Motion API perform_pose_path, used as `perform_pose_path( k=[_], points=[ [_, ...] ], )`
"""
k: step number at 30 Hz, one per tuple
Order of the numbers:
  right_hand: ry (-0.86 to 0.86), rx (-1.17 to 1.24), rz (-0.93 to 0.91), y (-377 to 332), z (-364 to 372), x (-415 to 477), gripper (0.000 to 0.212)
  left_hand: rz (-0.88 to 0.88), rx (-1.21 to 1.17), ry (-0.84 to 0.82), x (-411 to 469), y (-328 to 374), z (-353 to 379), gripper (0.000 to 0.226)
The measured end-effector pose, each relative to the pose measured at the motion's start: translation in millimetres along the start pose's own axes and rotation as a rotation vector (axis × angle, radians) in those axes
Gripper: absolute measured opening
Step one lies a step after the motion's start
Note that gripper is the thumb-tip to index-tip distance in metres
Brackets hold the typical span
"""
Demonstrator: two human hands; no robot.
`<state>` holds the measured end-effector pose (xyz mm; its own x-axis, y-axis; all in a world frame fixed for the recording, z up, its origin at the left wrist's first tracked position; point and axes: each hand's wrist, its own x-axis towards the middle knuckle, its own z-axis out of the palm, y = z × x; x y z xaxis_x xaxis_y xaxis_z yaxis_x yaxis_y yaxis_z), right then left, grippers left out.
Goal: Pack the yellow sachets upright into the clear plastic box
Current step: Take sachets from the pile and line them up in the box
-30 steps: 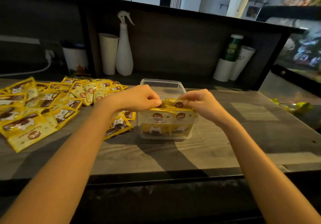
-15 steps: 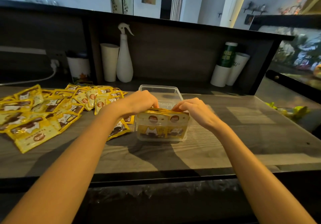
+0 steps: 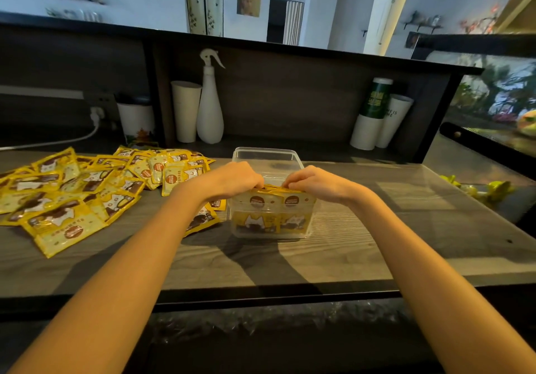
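Both arms reached forward, the left hand (image 3: 236, 178) and right hand (image 3: 314, 182) curled knuckles-up, fingers pinching the upright yellow sachets (image 3: 271, 199) at the near end of the clear plastic box (image 3: 268, 157). The fingertips were hidden behind the sachet tops. The box's far half was hard to make out.

Dark grey wood-grain tabletop (image 3: 333, 257)
Clear plastic box (image 3: 268, 159) stands mid-tabletop; loose flat yellow sachets (image 3: 72, 194) spread at its left.

One clear plastic box (image 3: 268, 159); one spray bottle (image 3: 209, 104); sachets (image 3: 87, 182) too many to count.
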<state>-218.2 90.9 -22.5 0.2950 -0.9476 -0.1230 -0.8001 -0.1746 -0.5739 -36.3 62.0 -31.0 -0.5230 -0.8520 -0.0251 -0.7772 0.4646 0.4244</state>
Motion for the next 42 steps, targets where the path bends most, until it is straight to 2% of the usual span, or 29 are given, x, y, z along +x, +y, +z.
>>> perform_pose_path(
  k=[4,7,10,14,18,21,24,27,30,35,37,39,42],
  points=[
    [-0.017,0.054,0.013,1.8,-0.9,-2.4,0.032,-0.010,-0.017,0.025,0.4,3.5,-0.4,0.024],
    [-0.048,0.028,0.053,0.0,-5.7,-2.1,0.030,-0.001,-0.030,-0.014,1.5,8.2,-1.9,0.039],
    [-0.012,-0.047,0.016,-3.5,-8.9,-1.7,0.027,-0.003,-0.098,-0.024,1.5,10.9,-2.0,0.042],
    [0.107,-0.123,-0.076,-5.1,-8.6,-2.9,0.027,-0.015,-0.179,-0.008,-2.4,7.9,-2.5,0.031],
    [0.098,-0.129,-0.064,-1.5,-4.8,-4.1,0.026,0.003,-0.170,-0.005,-4.5,7.5,-2.9,0.027],
    [0.113,-0.036,-0.044,0.1,-1.9,-6.1,0.025,0.008,-0.135,0.026,-5.3,7.7,-0.8,0.028],
    [0.146,-0.027,-0.025,-3.5,-0.9,-8.0,0.030,0.027,-0.094,0.100,-8.1,7.6,-0.5,0.035],
    [0.204,-0.033,-0.013,-10.5,0.4,-7.8,0.028,0.028,-0.060,0.174,-12.0,6.9,-3.6,0.033],
    [0.294,-0.053,-0.038,-21.5,3.5,-5.6,0.026,-0.034,-0.150,0.355,-17.2,1.5,-12.1,0.030],
    [0.560,-0.201,-0.201,-63.9,21.7,5.4,0.028,-0.184,-0.031,0.596,-42.2,-21.9,-32.2,0.031],
    [0.617,-0.233,-0.274,-88.4,36.6,12.3,0.029,-0.254,0.027,0.669,-58.7,-36.5,-36.7,0.032],
    [0.628,-0.269,-0.353,-111.9,57.5,20.2,0.031,-0.319,0.076,0.719,-77.3,-54.6,-36.6,0.030],
    [0.510,-0.300,-0.402,-136.6,97.4,33.2,0.030,-0.407,0.148,0.672,-101.9,-84.5,-25.4,0.027]
  ],
)
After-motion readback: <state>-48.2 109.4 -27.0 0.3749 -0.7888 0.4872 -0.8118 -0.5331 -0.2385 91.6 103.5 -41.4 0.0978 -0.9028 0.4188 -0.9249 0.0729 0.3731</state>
